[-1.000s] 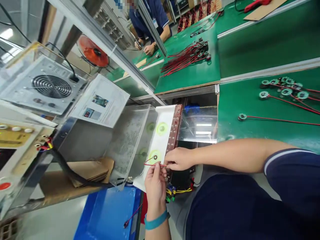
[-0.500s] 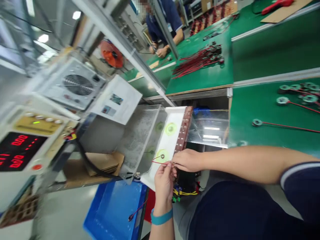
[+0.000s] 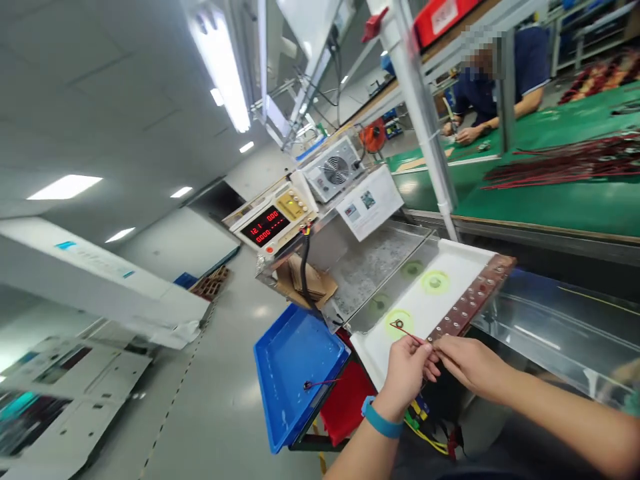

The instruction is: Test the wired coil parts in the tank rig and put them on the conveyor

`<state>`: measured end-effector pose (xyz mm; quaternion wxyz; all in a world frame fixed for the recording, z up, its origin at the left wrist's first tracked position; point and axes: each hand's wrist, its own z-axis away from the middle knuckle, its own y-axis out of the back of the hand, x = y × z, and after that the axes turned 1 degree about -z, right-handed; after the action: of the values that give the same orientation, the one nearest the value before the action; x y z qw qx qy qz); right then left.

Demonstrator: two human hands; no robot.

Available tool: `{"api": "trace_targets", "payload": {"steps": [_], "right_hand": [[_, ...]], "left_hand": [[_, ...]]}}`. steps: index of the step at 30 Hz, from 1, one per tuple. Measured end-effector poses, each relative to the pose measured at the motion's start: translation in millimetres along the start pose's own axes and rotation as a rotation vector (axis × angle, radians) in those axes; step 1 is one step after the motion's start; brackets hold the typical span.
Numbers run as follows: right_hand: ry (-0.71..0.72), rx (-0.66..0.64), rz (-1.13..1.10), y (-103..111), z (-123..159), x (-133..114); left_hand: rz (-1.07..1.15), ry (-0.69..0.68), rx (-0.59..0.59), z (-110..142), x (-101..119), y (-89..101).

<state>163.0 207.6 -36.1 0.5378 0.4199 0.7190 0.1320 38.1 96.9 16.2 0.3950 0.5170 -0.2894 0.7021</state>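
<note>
My left hand [image 3: 409, 365], with a blue wristband, pinches a thin red wire [image 3: 413, 337] near the brown strip. The wire leads to a small dark ring-shaped part [image 3: 399, 324] over a yellow-green circle [image 3: 395, 332] on the white board [image 3: 419, 303]. Close beside it, my right hand [image 3: 473, 363] has its fingers pressed together at the wire's other end; its fingertips hide what exactly they grip. Both hands are at the near end of the brown strip [image 3: 463, 307] with rows of metal studs. A second yellow-green circle [image 3: 435, 282] lies farther along the board.
At the left, a blue tray [image 3: 295, 360] holds one small wired part [image 3: 307, 385]. Behind stand a meter with red digits [image 3: 265, 225] and a grey box with a fan [image 3: 334, 170]. Bundled red wires [image 3: 565, 160] lie on the green bench, where a co-worker [image 3: 480, 100] sits.
The view has swung left and up, bringing in more floor and ceiling. My hands stay together at the strip, still at the red wire.
</note>
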Motion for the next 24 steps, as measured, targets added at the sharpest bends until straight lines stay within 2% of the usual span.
{"api": "trace_targets", "payload": {"steps": [8,12,15,18,20,24], "right_hand": [[0.091,0.029,-0.047,-13.4,2.9,21.1],[0.105,-0.015,0.001,-6.8,2.9,3.3],[0.115,-0.025,0.079,1.8,-2.2,-6.0],[0.056,-0.033,0.167,6.1,-10.9,8.5],[0.0,-0.017,0.202,7.4,-13.7,20.5],[-0.059,0.017,0.21,7.7,-14.2,29.1]], "left_hand": [[-0.167,-0.038,-0.03,1.0,-3.2,14.5],[-0.259,-0.058,-0.026,15.2,0.1,24.3],[-0.333,-0.121,0.035,24.1,-1.2,39.9],[-0.4,-0.135,0.034,19.4,-11.0,61.4],[-0.58,-0.24,0.046,17.5,-19.2,72.0],[-0.694,-0.406,0.029,26.4,-29.4,79.8]]}}
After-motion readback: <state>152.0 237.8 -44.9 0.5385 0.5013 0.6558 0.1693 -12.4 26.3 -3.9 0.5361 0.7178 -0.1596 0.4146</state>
